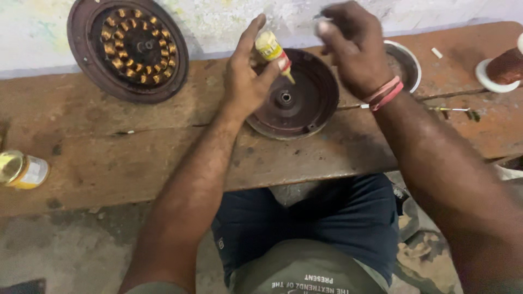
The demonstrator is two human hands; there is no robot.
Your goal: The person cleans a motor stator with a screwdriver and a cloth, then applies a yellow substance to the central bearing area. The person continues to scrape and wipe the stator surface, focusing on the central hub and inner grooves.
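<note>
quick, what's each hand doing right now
Left hand: closed on a small yellow bottle, nozzle down over the round metal housing.
Right hand: raised, blurred; cannot tell.

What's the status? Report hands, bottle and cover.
Left hand holds small yellow bottle tilted, nozzle down over round metal cover. Right hand raised above cover, fingers closed, contents unclear. Nothing between nozzle and cover.

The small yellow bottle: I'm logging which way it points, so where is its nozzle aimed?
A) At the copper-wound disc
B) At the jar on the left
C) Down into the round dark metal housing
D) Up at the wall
C: the left hand tilts the small yellow bottle so its red nozzle points down into the round dark metal housing.
</note>
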